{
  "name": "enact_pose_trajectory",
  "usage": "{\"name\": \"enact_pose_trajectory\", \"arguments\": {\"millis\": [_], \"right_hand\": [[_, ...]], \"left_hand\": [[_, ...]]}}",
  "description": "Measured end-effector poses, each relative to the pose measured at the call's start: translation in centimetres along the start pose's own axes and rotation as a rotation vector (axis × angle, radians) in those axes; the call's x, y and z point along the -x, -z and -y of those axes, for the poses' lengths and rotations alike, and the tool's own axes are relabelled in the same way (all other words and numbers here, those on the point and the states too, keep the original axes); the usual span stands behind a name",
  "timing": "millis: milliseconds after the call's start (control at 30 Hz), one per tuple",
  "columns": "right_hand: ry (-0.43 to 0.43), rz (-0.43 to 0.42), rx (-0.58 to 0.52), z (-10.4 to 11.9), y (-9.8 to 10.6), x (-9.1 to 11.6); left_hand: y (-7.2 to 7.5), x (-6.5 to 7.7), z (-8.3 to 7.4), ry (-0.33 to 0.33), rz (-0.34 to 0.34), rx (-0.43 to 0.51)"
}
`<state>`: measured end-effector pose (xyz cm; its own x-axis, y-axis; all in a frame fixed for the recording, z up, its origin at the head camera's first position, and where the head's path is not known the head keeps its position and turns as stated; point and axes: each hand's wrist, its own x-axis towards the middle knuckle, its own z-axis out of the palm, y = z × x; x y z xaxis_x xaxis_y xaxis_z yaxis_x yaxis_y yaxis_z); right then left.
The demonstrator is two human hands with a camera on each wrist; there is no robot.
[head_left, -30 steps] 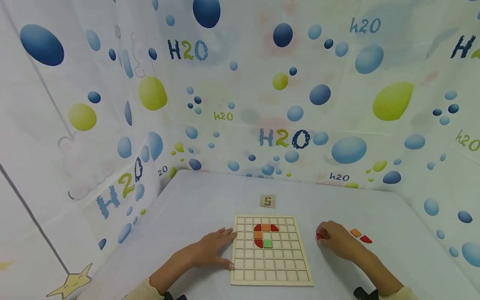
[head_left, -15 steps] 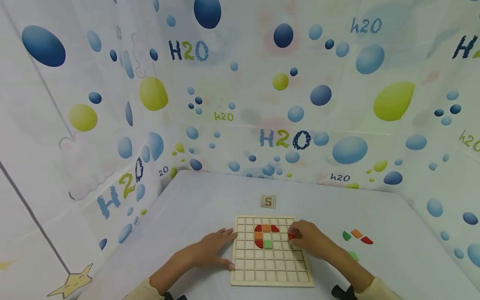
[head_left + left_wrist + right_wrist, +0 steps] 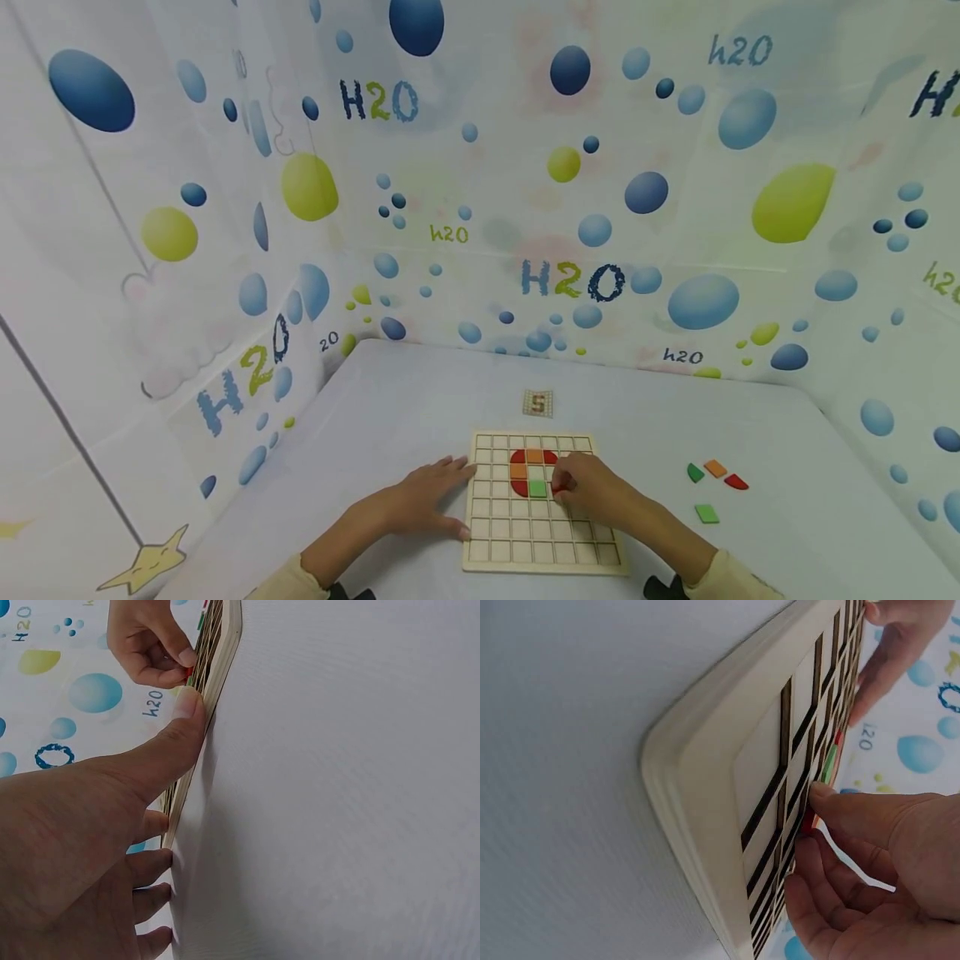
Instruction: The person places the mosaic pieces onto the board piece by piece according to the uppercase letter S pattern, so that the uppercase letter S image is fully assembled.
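A wooden grid board (image 3: pixel 543 529) lies on the table, with red rounded pieces, orange squares (image 3: pixel 534 456) and a light green square (image 3: pixel 537 489) set in its upper cells. My left hand (image 3: pixel 423 500) rests along the board's left edge, fingers spread and thumb touching the rim. Thumb and fingers of my right hand (image 3: pixel 592 492) pinch a red piece (image 3: pixel 808 821) over the cell just right of the light green square. In the right wrist view the piece is low against the grid, partly hidden by the fingertips.
Right of the board lie a dark green rounded piece (image 3: pixel 695 472), an orange tile (image 3: pixel 715 468), a red rounded piece (image 3: pixel 737 482) and a light green tile (image 3: pixel 707 513). Beyond the board is a small patterned card (image 3: pixel 537 403). Printed curtains hang behind the table.
My right hand has carried the red piece leftward from the table onto the board, uncovering the two green pieces at the right. The left hand stays in place.
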<state>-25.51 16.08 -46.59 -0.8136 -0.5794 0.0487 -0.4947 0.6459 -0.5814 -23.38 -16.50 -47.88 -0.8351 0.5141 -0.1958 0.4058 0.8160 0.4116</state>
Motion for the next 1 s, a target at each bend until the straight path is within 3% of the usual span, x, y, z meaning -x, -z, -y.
{"name": "enact_pose_trajectory", "arguments": {"millis": [300, 533, 1000], "right_hand": [[0.033, 0.063, -0.019, -0.26, 0.66, 0.21], [0.095, 0.066, -0.007, -0.54, 0.48, 0.01], [0.051, 0.053, 0.009, -0.91, 0.27, 0.40]], "left_hand": [[0.05, -0.04, -0.02, -0.001, 0.005, 0.006], [-0.12, -0.21, 0.13, 0.002, 0.001, -0.004], [0.18, 0.06, -0.29, -0.014, -0.003, -0.006]]}}
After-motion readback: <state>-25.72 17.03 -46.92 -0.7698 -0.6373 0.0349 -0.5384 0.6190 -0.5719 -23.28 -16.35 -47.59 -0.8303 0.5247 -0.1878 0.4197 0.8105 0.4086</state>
